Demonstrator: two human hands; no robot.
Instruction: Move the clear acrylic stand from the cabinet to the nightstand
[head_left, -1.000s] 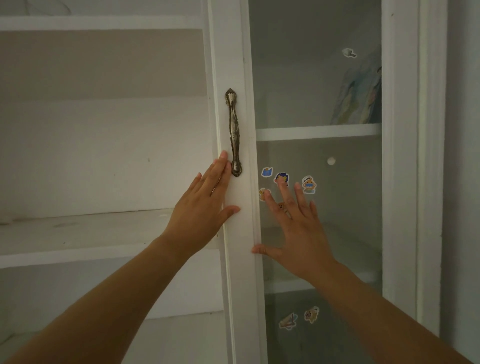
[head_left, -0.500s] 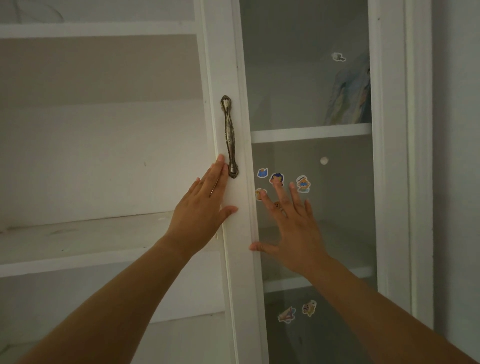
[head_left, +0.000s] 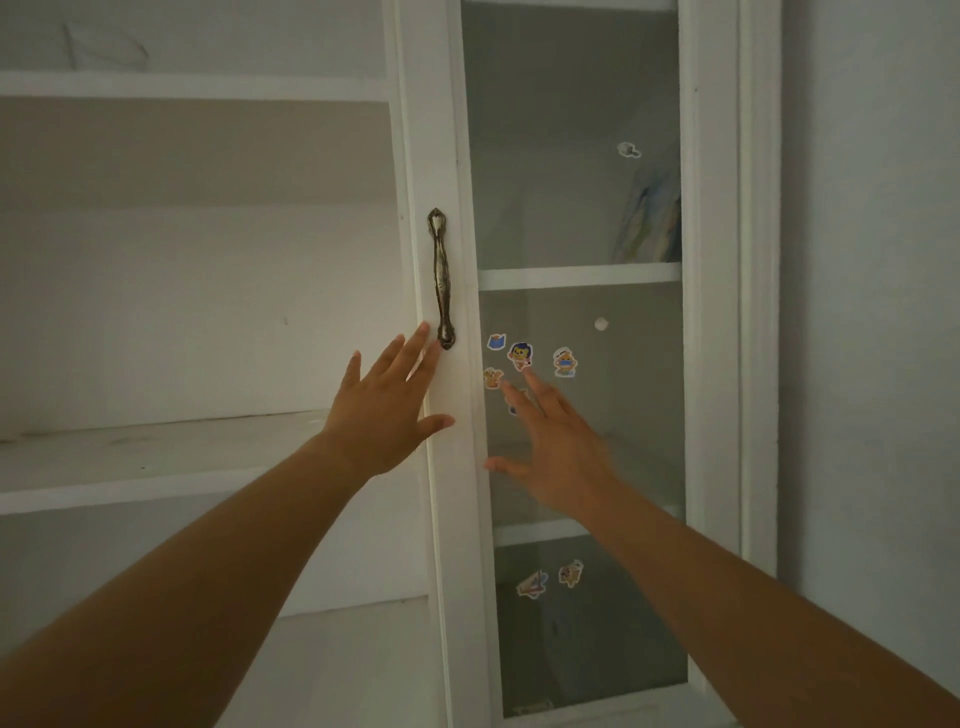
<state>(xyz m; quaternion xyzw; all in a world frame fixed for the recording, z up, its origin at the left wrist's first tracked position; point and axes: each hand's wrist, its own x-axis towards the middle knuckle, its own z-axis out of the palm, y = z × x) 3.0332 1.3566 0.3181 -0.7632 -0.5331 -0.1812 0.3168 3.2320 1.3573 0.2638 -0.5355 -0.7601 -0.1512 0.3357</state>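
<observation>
A white cabinet fills the view, its glass-paned door (head_left: 576, 208) on the right with a bronze handle (head_left: 440, 278) on the door's left stile. My left hand (head_left: 387, 410) lies flat and open against that stile, fingertips just below the handle. My right hand (head_left: 553, 441) is spread open in front of the glass, among small cartoon stickers (head_left: 521, 356). Neither hand holds anything. No clear acrylic stand can be made out; the shelves behind the glass are dim.
The cabinet's left side is open, with white shelves (head_left: 156, 457). Behind the glass, a pale blue-patterned item (head_left: 652, 218) leans on the upper shelf. A grey wall (head_left: 872, 312) runs along the right of the cabinet frame.
The view has drifted upward and left, so the door sits lower and further left. My right hand has slid slightly down the glass; my left hand stays on the stile.
</observation>
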